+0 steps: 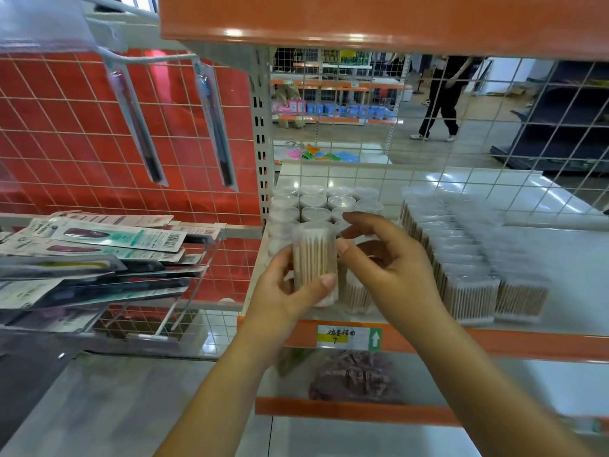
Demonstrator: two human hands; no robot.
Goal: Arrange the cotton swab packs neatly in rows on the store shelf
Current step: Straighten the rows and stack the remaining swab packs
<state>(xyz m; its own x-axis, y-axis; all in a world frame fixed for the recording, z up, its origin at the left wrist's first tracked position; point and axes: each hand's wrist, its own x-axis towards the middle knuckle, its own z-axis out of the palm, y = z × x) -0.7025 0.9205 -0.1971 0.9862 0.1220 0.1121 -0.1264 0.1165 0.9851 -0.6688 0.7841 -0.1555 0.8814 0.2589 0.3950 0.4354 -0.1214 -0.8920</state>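
Observation:
My left hand (283, 288) grips a clear upright tub of wooden cotton swabs (314, 258) just above the front left of the white shelf (560, 258). My right hand (385, 262) is beside the tub with fingers loosely curved, its thumb tip touching the tub's right side and its fingers over the packs behind. Several heart-lidded swab tubs (316, 206) stand in rows at the back left. One more swab tub (357, 295) stands at the front, partly hidden by my right hand. Flat rectangular swab packs (461, 252) run in two rows on the right.
An orange shelf lip with a price label (349, 338) runs along the front edge. A wire grid backs the shelf, and an orange shelf sits overhead. A rack of carded toothbrushes (99, 258) juts out at left. A bagged item (356, 380) lies on the lower shelf. A person (441, 94) walks in the far aisle.

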